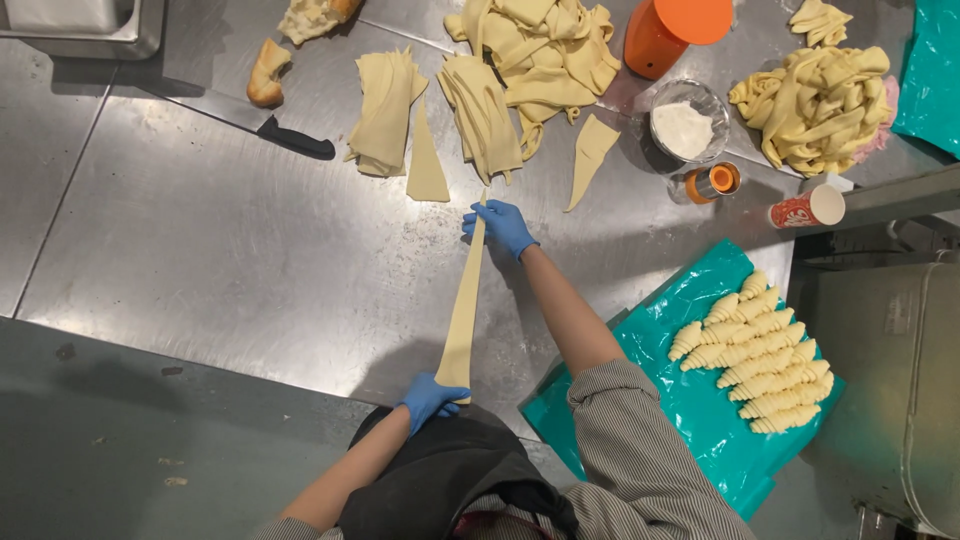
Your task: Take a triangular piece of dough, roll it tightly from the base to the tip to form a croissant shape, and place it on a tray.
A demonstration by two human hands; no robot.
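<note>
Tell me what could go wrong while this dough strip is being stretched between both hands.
The dough strip is pulled long and thin between the left hand and right hand, so it might tear mid-length. Its near end is at the steel table edge, so a slipped grip could drop it.

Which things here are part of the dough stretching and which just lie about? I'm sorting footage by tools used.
In use:
dough strip, stretched between left hand and right hand
cut dough triangles
rolled croissants on teal sheet

Lying about:
knife
orange jug
flour bowl
paper cup
small orange jar
</note>
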